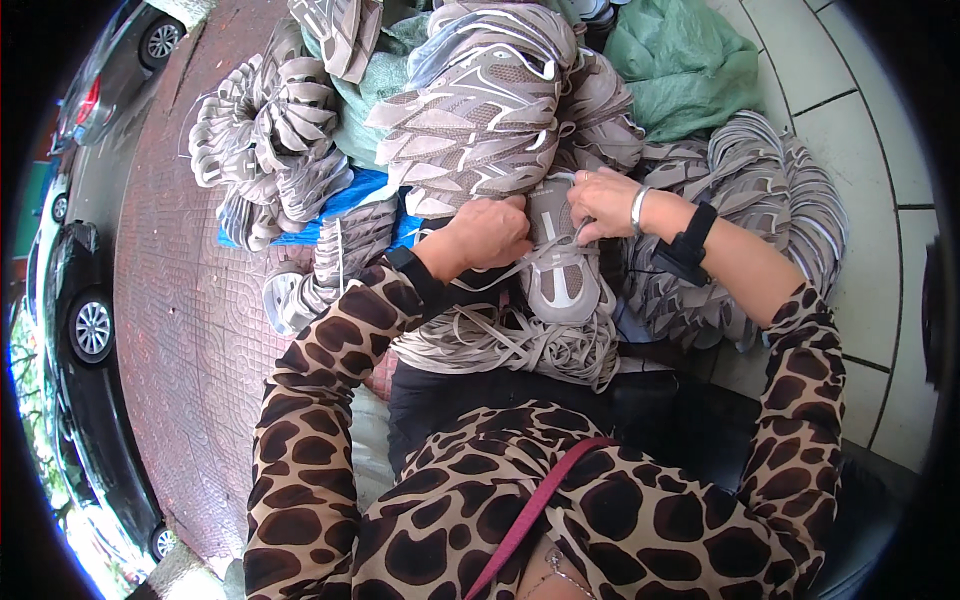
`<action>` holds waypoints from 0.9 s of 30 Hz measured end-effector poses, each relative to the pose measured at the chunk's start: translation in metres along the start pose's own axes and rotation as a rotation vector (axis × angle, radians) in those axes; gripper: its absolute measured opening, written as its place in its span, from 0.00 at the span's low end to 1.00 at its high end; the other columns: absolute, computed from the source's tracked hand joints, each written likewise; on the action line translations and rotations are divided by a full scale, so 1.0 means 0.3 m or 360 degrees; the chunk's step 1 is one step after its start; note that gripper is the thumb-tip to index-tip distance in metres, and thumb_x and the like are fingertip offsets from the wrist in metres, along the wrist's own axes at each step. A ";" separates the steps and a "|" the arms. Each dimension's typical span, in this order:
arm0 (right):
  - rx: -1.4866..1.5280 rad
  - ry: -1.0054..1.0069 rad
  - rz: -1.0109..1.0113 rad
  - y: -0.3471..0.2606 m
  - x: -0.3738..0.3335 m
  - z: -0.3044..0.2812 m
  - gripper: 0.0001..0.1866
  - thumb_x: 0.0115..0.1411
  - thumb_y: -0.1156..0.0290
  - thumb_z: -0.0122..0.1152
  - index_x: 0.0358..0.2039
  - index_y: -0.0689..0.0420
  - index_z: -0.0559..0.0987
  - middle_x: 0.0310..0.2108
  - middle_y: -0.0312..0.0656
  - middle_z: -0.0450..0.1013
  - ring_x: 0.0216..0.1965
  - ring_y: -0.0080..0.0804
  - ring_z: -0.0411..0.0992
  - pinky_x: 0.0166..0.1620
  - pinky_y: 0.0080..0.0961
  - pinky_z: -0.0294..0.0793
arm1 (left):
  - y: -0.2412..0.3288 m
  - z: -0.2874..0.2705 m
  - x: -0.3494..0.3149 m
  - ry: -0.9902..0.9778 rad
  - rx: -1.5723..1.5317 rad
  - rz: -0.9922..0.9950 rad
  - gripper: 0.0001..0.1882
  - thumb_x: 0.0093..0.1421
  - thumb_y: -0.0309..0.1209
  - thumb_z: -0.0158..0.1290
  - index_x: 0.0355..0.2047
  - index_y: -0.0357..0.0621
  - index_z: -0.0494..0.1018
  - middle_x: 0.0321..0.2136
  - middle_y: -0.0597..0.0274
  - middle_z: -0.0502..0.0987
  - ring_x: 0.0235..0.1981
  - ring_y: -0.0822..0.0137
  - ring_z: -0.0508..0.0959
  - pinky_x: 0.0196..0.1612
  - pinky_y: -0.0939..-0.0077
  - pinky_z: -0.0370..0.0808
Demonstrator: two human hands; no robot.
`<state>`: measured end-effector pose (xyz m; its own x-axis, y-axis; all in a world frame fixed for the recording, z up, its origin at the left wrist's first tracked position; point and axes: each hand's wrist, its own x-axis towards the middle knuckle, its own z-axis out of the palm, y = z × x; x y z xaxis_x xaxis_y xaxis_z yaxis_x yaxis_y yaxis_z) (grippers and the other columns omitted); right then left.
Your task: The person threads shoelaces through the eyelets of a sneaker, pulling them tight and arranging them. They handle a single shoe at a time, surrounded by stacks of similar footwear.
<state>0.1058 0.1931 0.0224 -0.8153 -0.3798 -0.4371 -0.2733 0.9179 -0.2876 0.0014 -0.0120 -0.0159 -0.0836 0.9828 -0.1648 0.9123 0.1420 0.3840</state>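
1. Outdoor spot: red patterned brick pavement (190, 300) on the left with parked cars (85, 330) along the edge, pale floor tiles (860, 150) on the right. No table, everything sits on the ground or in the person's lap.
2. Stacks of grey-beige shoe uppers (480, 110) are piled all around, some on a blue sheet (350, 200), plus a green bag (690, 60) at the back.
3. The shoe upper (560, 255) being worked on is right in the middle, over the lap, toe pointing at the camera, resting on a bundle of flat beige laces (510, 345).
4. Left hand (490, 232) is curled down against the upper's left side, fingers closed; looks like it's pinching a lace end, but I can't see it clearly.
5. Right hand (600, 200) (bracelet and black wrist strap) is pinching at the top of the eyelet area, fingers tight together.
6. My read: mid-lacing, lace partly through. Next bit probably needs the free end fed through the next eyelet and pulled snug while the other hand steadies the upper.
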 end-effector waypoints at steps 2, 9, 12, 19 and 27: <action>-0.0062 -0.0102 0.0251 -0.021 0.022 0.003 0.14 0.51 0.58 0.61 0.29 0.55 0.83 0.33 0.40 0.76 0.47 0.40 0.67 0.45 0.41 0.65 | 0.007 0.010 0.019 -0.0040 -0.0032 -0.0141 0.14 0.54 0.38 0.52 0.27 0.40 0.78 0.36 0.53 0.76 0.36 0.49 0.79 0.39 0.56 0.75; -0.0179 -0.0014 0.0679 -0.107 0.051 0.048 0.10 0.50 0.65 0.53 0.24 0.55 0.81 0.35 0.41 0.74 0.47 0.40 0.66 0.44 0.43 0.63 | 0.042 0.000 0.067 -0.0156 -0.0295 -0.0467 0.13 0.53 0.35 0.53 0.31 0.39 0.80 0.30 0.47 0.79 0.35 0.52 0.80 0.41 0.60 0.75; -0.0158 0.0555 0.0722 -0.092 0.059 0.055 0.10 0.53 0.65 0.52 0.28 0.55 0.80 0.33 0.42 0.74 0.45 0.41 0.66 0.43 0.45 0.64 | 0.015 0.035 0.048 0.0199 -0.0833 -0.0417 0.09 0.55 0.32 0.55 0.30 0.38 0.78 0.26 0.55 0.79 0.29 0.65 0.78 0.36 0.70 0.75; 0.1911 0.1521 0.0491 -0.100 0.060 -0.251 0.10 0.67 0.70 0.43 0.34 0.61 0.72 0.34 0.44 0.75 0.20 0.26 0.72 0.22 0.21 0.73 | 0.038 -0.224 0.030 0.1092 -0.1463 -0.0131 0.05 0.56 0.28 0.56 0.29 0.38 0.75 0.20 0.62 0.74 0.21 0.73 0.72 0.26 0.75 0.70; 0.2427 0.1280 0.0525 -0.141 0.094 -0.255 0.14 0.69 0.66 0.37 0.40 0.63 0.68 0.29 0.46 0.71 0.22 0.36 0.76 0.19 0.26 0.75 | 0.023 -0.312 0.065 0.1328 -0.0918 -0.0040 0.05 0.55 0.30 0.58 0.29 0.42 0.76 0.25 0.56 0.75 0.24 0.58 0.76 0.28 0.68 0.72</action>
<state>0.0553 0.1525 0.0875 -0.8891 0.3621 -0.2800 0.2369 -0.1593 -0.9584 -0.0315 0.0192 0.0686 -0.5549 0.7163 0.4232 0.5919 -0.0175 0.8058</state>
